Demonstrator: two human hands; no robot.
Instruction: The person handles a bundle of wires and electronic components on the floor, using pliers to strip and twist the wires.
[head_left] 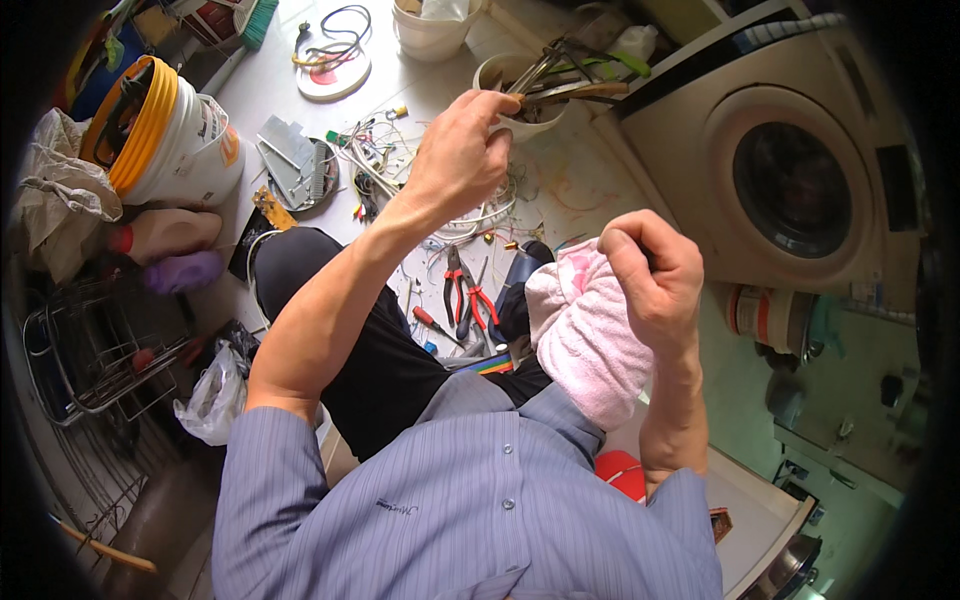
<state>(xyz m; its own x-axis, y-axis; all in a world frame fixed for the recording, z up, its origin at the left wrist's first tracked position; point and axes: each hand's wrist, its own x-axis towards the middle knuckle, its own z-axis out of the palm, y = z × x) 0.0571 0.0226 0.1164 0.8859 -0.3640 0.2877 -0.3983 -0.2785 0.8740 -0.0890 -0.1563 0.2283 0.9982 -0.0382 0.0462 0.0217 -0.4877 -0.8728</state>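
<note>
My left hand (462,150) reaches to the near side of a white bucket (545,128) that holds pliers and other hand tools (545,68). Its fingers are bent, with the tips against a tan piece at the bucket's rim; what they grip is hidden. Held up at the right, my right hand (655,275) is closed, thumb over the curled fingers, and any small thing inside does not show. Just beside it, a pink towel (590,340) covers my right knee. Red-and-black pliers (455,285), red-handled cutters (483,303) and a red screwdriver (435,325) lie on the floor between my legs.
Loose wires (375,165) and a metal casing (295,165) litter the floor ahead. A coiled cable (335,50) lies farther off. To the left stands a white bucket with orange rings (190,140), above a wire rack (110,340). A washing machine (690,120) is at the right.
</note>
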